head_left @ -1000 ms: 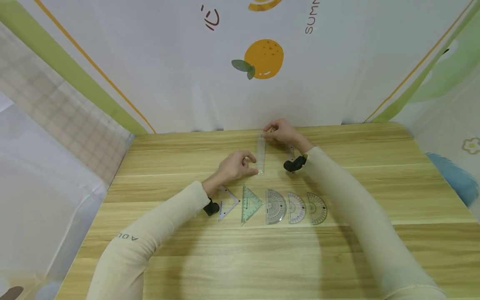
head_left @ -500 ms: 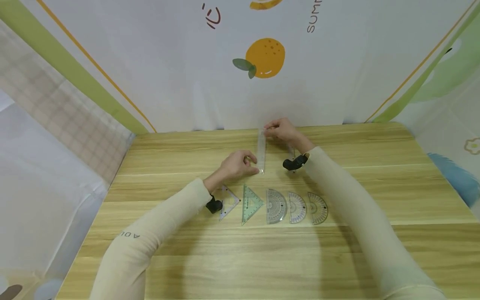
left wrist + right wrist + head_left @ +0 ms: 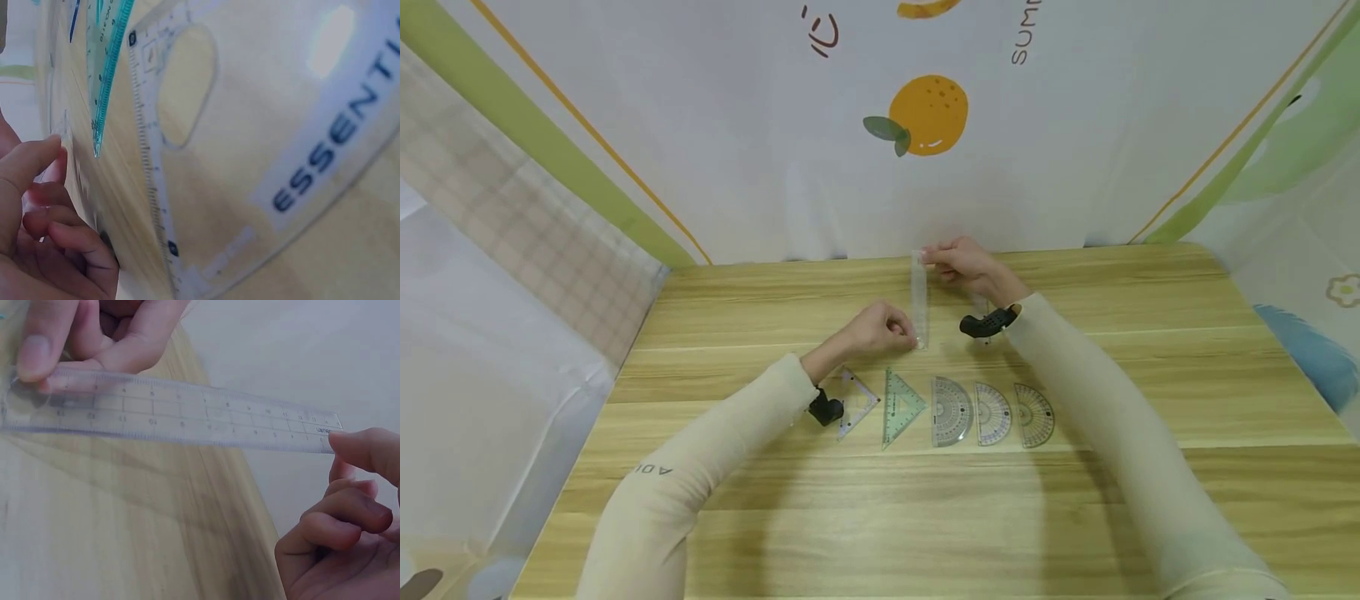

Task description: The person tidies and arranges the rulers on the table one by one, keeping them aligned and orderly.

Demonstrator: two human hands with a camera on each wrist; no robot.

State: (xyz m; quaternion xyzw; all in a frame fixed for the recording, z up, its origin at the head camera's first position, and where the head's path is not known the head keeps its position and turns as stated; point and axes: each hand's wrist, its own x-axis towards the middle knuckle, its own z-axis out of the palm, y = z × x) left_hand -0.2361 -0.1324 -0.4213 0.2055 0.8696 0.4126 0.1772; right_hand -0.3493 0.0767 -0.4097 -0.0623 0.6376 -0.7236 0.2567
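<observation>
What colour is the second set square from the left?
Translucent green set square, clearest in the head view.

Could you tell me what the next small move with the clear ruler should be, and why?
Probably lower the clear ruler flat onto the table. The left hand pinches its near end and the right hand its far end, and the wrist view shows it raised above the wood, behind the row of set squares and protractors.

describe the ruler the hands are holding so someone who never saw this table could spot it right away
On the wooden table, look past the near row of two set squares and three protractors, toward the fruit-print backdrop. There the clear straight ruler runs front to back, the left hand pinching its near end and the right hand its far end. It is the only long, narrow strip; its neighbours are triangles and half-circles.
</observation>
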